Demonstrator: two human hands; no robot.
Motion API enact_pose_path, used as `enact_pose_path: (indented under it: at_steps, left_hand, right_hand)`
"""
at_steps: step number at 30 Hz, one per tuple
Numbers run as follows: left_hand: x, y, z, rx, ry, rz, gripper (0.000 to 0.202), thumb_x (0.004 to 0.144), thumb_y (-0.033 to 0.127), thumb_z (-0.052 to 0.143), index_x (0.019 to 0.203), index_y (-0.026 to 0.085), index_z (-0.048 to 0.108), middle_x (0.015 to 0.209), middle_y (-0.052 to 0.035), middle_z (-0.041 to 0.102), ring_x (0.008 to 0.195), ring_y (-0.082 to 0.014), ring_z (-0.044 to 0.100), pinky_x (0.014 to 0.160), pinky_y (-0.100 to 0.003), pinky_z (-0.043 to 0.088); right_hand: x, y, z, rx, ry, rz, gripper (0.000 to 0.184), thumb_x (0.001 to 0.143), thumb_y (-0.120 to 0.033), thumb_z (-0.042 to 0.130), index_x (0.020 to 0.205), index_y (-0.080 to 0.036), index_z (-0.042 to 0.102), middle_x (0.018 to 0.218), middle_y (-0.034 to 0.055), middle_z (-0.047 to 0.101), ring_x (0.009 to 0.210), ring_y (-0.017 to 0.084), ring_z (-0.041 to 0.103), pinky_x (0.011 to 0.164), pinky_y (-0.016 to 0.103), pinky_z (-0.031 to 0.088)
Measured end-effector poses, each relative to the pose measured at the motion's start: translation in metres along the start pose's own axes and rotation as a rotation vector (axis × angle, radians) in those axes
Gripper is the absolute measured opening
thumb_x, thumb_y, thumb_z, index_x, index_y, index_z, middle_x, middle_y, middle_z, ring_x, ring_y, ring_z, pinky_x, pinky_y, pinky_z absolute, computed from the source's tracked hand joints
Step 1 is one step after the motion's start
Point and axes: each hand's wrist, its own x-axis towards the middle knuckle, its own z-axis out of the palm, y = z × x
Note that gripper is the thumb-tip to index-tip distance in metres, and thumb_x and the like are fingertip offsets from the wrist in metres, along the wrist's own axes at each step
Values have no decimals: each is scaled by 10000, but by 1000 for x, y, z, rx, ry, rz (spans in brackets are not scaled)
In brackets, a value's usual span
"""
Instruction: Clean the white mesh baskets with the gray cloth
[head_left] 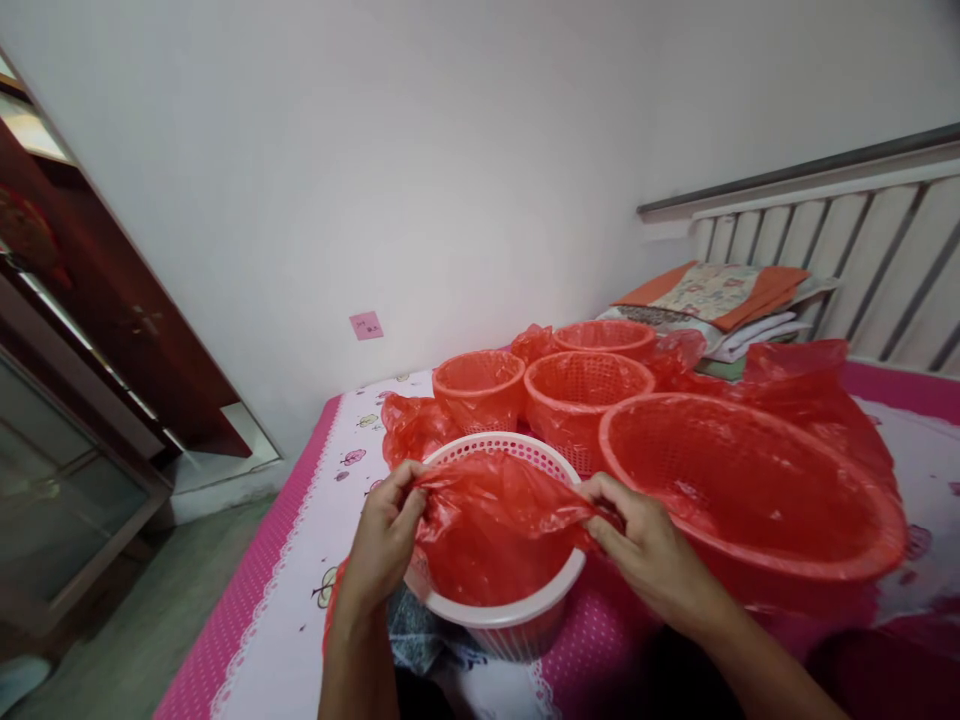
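Note:
A white perforated basket (525, 618) sits on the bed in front of me with a red plastic bag (487, 530) partly inside it. My left hand (382, 540) pinches the bag's left edge at the basket's rim. My right hand (645, 550) grips the bag's right edge, fingers closed on the plastic. The bag is stretched between both hands above the basket's mouth.
Several other baskets lined with red bags stand behind: a large one (750, 490) at right, smaller ones (480, 385) (585, 395) (604, 338) further back. Folded bedding (720, 300) lies by a slatted headboard (847, 250). A dark wooden cabinet (90, 330) stands left of the bed (277, 600).

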Motion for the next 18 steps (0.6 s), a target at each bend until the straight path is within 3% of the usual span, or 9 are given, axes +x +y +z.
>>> enact_pose_path:
  at_steps: [2,4,5,8,10,13,15,16,18]
  left_hand:
    - [-2,10,19,-38,-67,27,168,915,377,647,917,209,664,756,35,572,691,-150,515,665,-257,437]
    - [-6,19,40,-93,-188,52,146,933,334,636,910,203,695,791,20,609,735,-155,552,706,-259,459]
    - [-8,22,48,-126,-252,60,145,944,318,630,911,201,710,818,9,639,764,-159,575,737,-264,472]
    - [-10,25,57,-203,-376,55,159,963,316,648,999,203,755,972,-36,743,902,-192,664,859,-298,518]
    - [-9,22,49,-195,-346,47,233,963,340,678,1140,216,764,1129,-75,778,1053,-236,707,953,-340,537]
    - [-4,13,32,-109,-287,56,619,867,359,813,1456,254,654,1475,-125,693,1378,-312,626,1148,-419,489]
    - [-3,6,29,-35,-345,24,954,735,334,925,1600,284,527,1649,-127,563,1529,-348,502,1250,-471,415]
    - [-3,3,32,0,-395,3,1032,692,318,947,1622,287,501,1671,-124,543,1547,-360,481,1266,-491,403]
    - [-4,-3,44,94,-488,-28,936,709,300,911,1578,270,565,1565,-119,653,1456,-363,575,1204,-501,479]
  right_hand:
    - [-2,-2,13,70,-24,75,346,866,-357,676,1188,-233,699,1024,55,758,868,236,714,858,402,591]
    - [-4,-5,29,67,-83,96,715,727,-281,804,1416,-248,619,1149,60,751,998,261,722,976,442,583]
    - [-5,-7,37,54,-126,76,816,686,-222,815,1469,-253,590,1202,68,747,1075,276,716,1032,457,564]
    - [-2,-10,52,69,-183,-54,628,754,-106,652,1368,-237,674,1258,94,749,1190,284,693,1079,448,534]
    - [2,-9,54,98,-142,-116,477,796,-74,541,1206,-222,737,1197,97,763,1136,267,702,1024,420,545]
    - [9,-11,48,107,-51,-146,264,855,-117,536,990,-210,744,1064,83,769,1011,251,701,927,386,548]
    - [13,-15,44,132,-19,-168,199,875,-141,543,907,-212,725,973,59,761,926,230,694,858,356,540]
    - [15,-19,43,152,-14,-179,191,870,-140,544,886,-214,720,934,44,753,889,217,691,828,340,535]
    - [18,-26,44,208,-25,-189,197,854,-131,552,884,-218,726,892,20,741,847,195,689,787,314,526]
